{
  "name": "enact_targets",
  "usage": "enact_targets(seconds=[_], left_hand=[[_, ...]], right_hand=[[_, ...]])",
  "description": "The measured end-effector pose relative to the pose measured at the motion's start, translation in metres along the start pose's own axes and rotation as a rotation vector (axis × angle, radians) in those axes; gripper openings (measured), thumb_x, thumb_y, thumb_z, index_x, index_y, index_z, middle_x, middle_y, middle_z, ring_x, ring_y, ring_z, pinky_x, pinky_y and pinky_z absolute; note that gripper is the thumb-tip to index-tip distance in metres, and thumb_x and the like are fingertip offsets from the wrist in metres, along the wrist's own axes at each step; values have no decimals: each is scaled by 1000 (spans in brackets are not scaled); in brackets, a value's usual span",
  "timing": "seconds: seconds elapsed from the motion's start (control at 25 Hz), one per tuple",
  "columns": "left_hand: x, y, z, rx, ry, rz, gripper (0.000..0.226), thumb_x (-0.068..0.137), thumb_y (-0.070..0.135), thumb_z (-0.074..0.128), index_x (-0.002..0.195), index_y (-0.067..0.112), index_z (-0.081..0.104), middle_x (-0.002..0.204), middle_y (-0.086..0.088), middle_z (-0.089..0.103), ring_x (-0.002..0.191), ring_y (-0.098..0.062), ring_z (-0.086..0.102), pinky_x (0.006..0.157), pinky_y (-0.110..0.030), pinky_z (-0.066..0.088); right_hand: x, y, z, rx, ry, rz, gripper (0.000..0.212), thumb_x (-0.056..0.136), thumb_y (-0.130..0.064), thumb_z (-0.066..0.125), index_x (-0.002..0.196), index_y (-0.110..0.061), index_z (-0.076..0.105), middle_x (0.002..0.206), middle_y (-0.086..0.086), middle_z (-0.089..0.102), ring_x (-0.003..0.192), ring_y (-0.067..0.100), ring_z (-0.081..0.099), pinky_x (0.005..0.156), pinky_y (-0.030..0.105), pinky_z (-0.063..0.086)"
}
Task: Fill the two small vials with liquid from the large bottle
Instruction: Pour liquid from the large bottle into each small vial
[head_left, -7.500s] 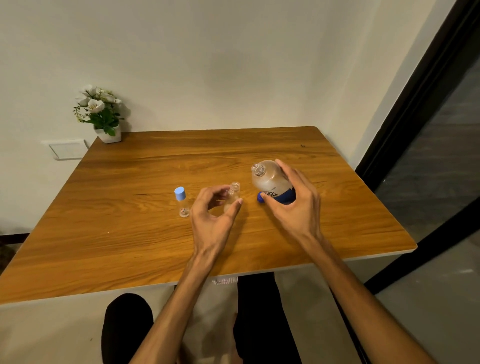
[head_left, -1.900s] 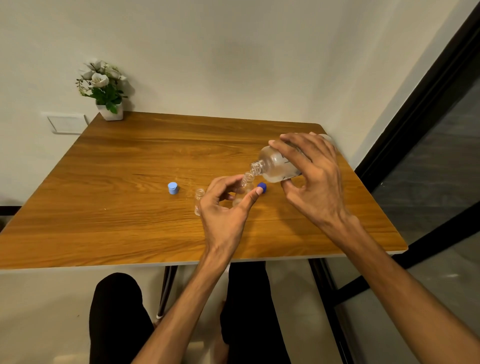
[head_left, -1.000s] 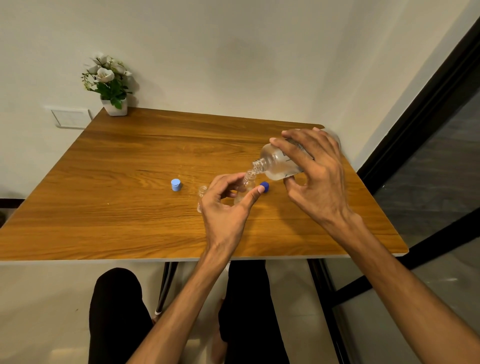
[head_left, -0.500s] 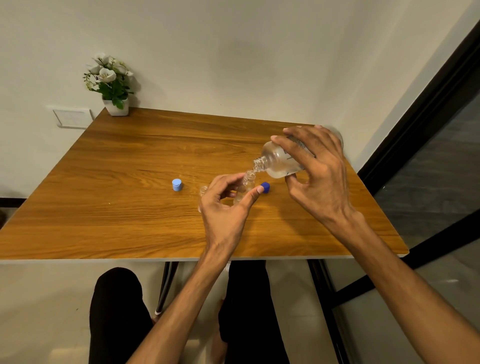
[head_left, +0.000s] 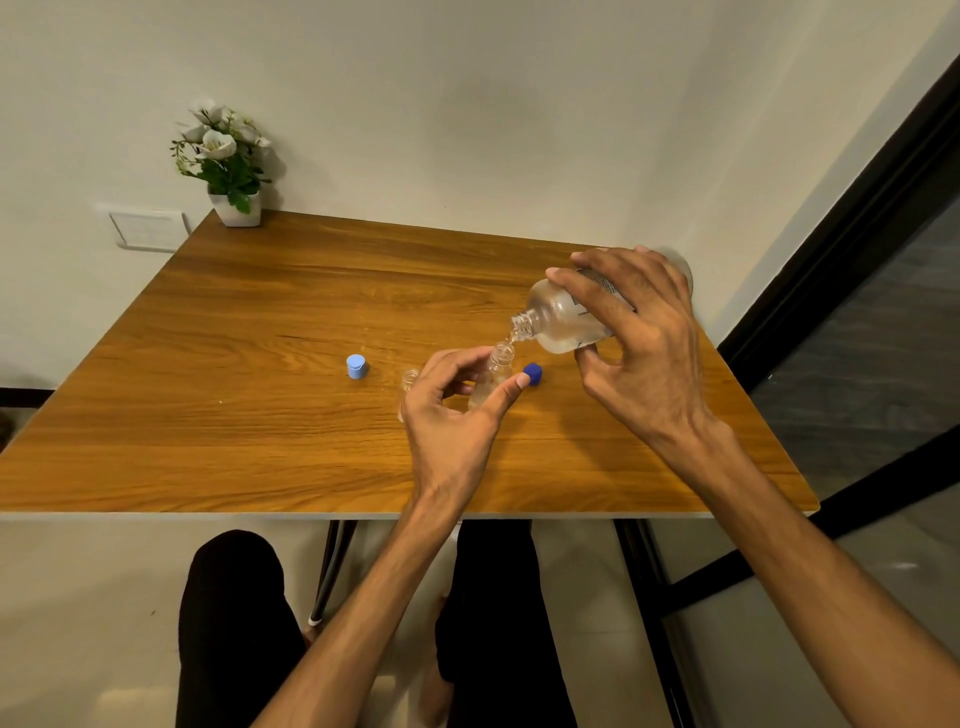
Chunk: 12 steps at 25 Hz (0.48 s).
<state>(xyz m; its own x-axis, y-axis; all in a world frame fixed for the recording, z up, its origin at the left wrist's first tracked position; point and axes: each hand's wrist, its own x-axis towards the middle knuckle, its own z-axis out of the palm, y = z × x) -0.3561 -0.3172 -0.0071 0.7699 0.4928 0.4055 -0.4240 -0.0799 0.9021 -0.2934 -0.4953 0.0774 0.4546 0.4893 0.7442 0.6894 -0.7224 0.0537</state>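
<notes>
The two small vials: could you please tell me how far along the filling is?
Done: both vials are uncapped, a light blue cap and dark blue cap lying on the table. In hand: the right hand tips the large bottle over the vial held by the left hand. Left: the second vial, apparently empty.

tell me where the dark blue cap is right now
In the head view the dark blue cap lies on the table, right of the vial being filled, just beyond the left hand thumb tip.

I see a small potted plant (head_left: 227, 163) with white flowers on the far left corner of the wooden table (head_left: 260, 415), and a white wall plate (head_left: 148, 228) just beside.
</notes>
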Motion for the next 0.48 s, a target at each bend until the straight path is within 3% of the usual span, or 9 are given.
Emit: enact_targets(seconds=[0.48], left_hand=[[0,2,-1,-6,1,-7,37,71,16,96,101,23,76,98,2,73,91,-6,66,77,-22,52]], right_hand=[[1,-1,1,1,0,-17,70,75,-2,76,142,-15,66,145,12,64,138,35,56,122,52,35]])
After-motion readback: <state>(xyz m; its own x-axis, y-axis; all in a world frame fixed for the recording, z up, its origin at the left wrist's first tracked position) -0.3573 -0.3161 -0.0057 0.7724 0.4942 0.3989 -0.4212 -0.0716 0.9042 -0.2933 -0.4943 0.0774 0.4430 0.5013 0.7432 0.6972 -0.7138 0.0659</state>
